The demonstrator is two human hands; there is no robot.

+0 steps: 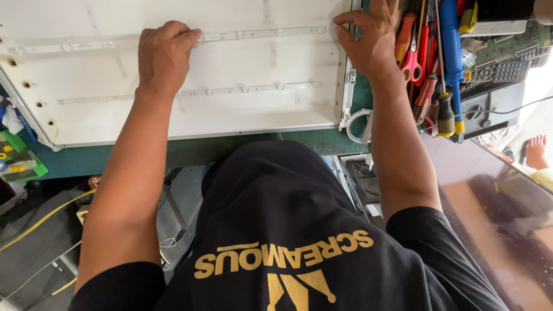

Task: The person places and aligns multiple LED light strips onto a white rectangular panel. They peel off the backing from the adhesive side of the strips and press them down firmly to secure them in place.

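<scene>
You stand at a green workbench [190,151] | reddish tiled floor [489,230] at your right | bright daylight at the right edge

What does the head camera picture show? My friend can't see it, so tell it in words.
A person in a black shirt leans over a large white panel on a green table. Their left hand presses on a thin strip of small round lights, and their right hand grips the panel's right edge. Screwdrivers, pliers and red-handled scissors lie beside it.
</scene>
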